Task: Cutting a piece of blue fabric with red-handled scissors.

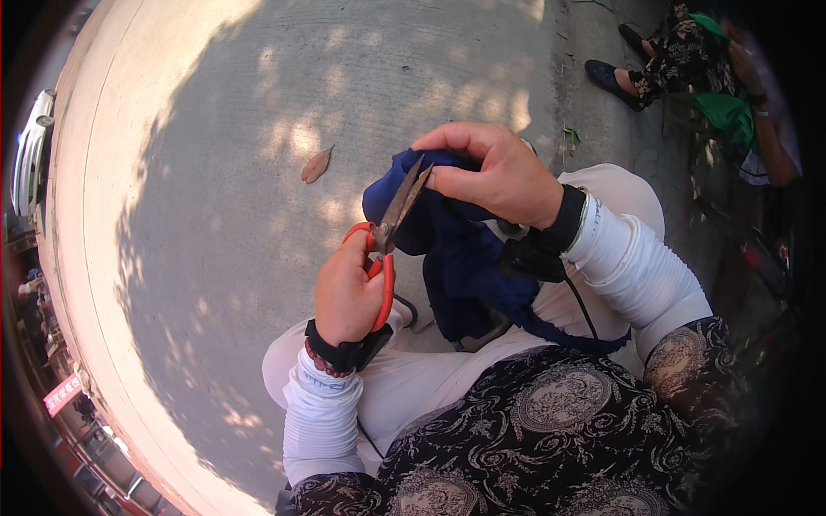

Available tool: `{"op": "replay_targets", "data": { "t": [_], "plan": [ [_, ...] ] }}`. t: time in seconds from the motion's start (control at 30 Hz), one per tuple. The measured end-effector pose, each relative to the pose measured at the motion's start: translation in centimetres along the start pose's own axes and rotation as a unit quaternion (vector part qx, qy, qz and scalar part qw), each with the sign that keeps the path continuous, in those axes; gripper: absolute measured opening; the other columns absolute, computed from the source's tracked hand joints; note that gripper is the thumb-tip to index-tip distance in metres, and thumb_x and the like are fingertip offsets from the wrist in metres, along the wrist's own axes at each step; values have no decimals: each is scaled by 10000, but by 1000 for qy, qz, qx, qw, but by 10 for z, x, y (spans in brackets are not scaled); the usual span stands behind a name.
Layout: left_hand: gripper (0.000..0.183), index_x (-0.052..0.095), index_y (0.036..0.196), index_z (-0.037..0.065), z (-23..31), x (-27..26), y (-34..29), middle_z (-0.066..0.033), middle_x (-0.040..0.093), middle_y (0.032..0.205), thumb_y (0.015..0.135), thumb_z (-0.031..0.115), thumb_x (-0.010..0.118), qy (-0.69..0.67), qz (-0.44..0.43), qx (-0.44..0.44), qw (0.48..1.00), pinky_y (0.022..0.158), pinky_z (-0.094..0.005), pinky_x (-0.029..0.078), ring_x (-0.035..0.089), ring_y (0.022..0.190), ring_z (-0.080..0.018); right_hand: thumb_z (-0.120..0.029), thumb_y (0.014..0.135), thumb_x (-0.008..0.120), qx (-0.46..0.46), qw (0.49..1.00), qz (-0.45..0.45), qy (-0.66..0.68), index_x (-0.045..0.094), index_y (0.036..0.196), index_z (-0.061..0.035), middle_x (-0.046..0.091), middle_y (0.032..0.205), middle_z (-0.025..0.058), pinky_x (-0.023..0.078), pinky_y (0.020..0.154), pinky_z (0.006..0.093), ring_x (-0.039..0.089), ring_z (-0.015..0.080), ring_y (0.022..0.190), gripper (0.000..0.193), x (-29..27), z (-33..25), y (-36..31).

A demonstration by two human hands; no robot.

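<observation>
- The left hand [347,297] grasps the red-handled scissors [385,234], fingers closed around the handles; the blades [401,198] are slightly parted.
- The right hand [512,181] pinches the navy cloth [460,267], which hangs between the knees [632,193], one strip reaching the lap's [430,370] right side.
- If the cloth slips, blade tips, very near the right thumb [452,182], could nick it.

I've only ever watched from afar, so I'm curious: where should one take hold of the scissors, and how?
On the scissors, grip the red handles, probably from the view's lower side, as the left hand does: the blades point up the picture, slightly parted, toward the cloth and right hand.
</observation>
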State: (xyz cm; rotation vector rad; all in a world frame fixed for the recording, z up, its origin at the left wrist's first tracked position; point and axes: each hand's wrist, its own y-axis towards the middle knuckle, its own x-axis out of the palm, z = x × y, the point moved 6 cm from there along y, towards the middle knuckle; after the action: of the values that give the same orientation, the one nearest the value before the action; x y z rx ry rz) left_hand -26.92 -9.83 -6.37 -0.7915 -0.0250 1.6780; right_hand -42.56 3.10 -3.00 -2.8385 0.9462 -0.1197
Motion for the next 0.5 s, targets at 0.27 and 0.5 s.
{"op": "replay_targets", "data": {
  "t": [0.27,0.5],
  "plan": [
    [260,611,1035,21,3,4,0,-81,647,872,787,-20,545,-31,15,34,999,681,-274,463,591,722,-144,-97,890,609,21,997,-19,70,632,1084,19,675,942,46,510,776,223,629,87,849,227,2,4,-1],
    [238,603,1061,4,2,21,2,-58,671,905,834,-9,534,-223,-53,-7,973,572,-229,455,539,611,-74,-75,894,613,34,997,-51,49,633,1075,11,654,951,0,474,811,214,589,64,876,202,5,6,-2]
  ]
}}
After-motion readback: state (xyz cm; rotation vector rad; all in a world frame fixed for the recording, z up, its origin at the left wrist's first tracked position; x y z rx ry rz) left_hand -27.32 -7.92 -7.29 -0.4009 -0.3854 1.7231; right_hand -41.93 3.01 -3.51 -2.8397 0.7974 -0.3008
